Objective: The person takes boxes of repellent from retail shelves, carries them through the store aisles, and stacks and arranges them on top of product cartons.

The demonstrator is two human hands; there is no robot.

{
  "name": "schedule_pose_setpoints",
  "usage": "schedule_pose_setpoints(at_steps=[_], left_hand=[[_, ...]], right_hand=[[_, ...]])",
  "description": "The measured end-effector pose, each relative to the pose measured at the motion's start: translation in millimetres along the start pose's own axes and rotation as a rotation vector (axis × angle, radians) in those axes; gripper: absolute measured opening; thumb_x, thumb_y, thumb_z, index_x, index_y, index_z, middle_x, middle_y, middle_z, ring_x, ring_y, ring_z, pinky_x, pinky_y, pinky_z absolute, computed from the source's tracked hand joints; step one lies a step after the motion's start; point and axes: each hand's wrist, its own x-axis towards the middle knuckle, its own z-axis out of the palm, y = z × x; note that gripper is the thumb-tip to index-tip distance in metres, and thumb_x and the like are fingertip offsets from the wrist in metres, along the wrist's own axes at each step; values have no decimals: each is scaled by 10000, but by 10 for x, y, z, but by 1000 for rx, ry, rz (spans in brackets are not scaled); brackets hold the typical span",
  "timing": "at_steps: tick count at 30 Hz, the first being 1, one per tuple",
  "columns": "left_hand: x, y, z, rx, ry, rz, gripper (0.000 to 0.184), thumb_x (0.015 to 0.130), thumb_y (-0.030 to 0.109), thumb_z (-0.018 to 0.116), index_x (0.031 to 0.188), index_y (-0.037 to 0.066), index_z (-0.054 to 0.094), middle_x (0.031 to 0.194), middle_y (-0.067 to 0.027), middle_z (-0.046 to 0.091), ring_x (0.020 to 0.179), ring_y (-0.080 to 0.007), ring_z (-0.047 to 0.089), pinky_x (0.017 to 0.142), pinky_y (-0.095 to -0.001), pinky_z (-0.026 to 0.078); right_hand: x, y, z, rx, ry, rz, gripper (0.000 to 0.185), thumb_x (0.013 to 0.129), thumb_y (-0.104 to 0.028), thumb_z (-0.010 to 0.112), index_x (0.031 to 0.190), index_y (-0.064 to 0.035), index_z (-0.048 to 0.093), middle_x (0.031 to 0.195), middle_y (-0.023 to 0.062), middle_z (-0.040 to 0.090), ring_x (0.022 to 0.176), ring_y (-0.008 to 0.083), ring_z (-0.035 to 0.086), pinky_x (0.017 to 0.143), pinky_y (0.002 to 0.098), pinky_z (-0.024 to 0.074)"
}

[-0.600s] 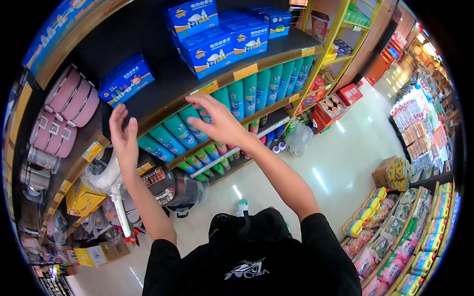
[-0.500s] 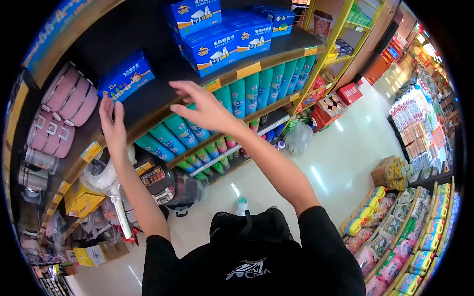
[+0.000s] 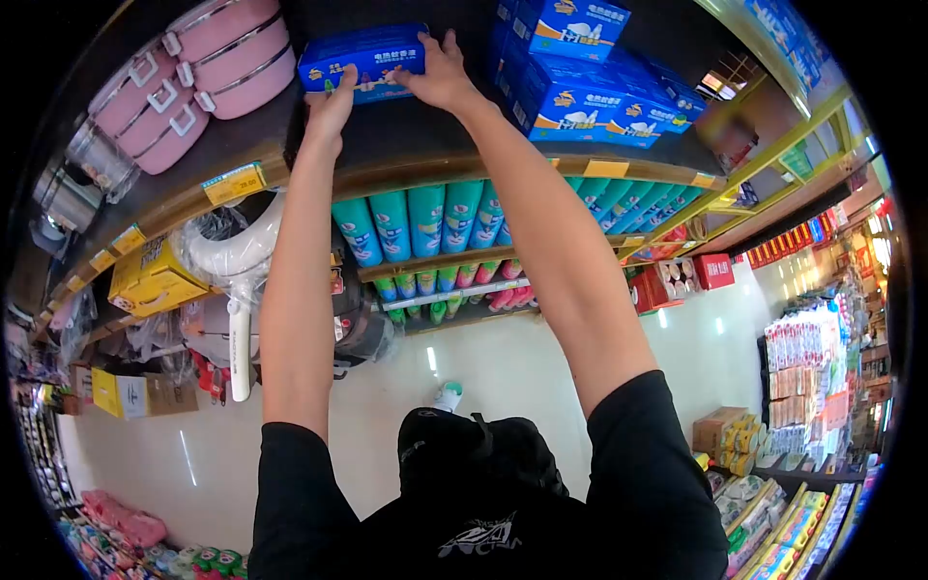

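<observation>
A single blue box lies on the dark upper shelf. My left hand is at its left front, thumb against the front face, the other fingers partly hidden at the box's left end. On the right end of the same box, my right hand has its thumb at the lower front corner and its fingers over the top edge. Both hands grip the box between them. Stacked blue boxes stand to the right of my right hand.
Pink lunch boxes stand left of the hands. Below the shelf edge are rows of teal bottles. A white-handled item in plastic hangs at the left. A yellow rack stands at the right.
The view has turned toward the single box. Both my hands have reached forward, away from the shelf's front edge, and taken hold of its two ends.
</observation>
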Motion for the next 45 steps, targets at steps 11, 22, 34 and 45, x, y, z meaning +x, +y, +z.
schedule_pose_setpoints(at_steps=[11,22,34,45], left_hand=[[-57,136,57,109,65,-248,1149,780,857,271,1505,0,26,1568,-226,25,1456,-336,-1,1163,-463,28],[-2036,657,-60,-201,-143,-29,668,975,492,397,1472,55,302,1509,-94,313,1365,-243,322,1119,-429,237],[-4279,-511,863,-429,-1652,-38,1075,557,136,936,1433,99,313,1564,-264,-38,1416,-359,244,1087,-456,341],[-4837,-200,1911,-483,-2000,-132,940,538,298,950,1255,154,360,1544,-316,-24,1369,-323,344,1033,-440,398]], right_hand=[[-190,139,-181,191,178,-176,622,645,-182,886,1074,-57,453,974,159,597,921,264,595,819,349,491],[-2364,-383,-2095,670,315,-161,552,688,-229,816,1113,-42,518,1009,100,508,965,218,495,871,322,401],[-5993,-338,-2556,1298,1066,1274,331,910,-329,576,1139,-100,509,1016,69,543,954,183,581,846,332,507],[-6802,-490,-2869,1225,1660,806,410,978,-467,374,1102,-95,495,1118,87,508,1073,210,510,970,366,405]])
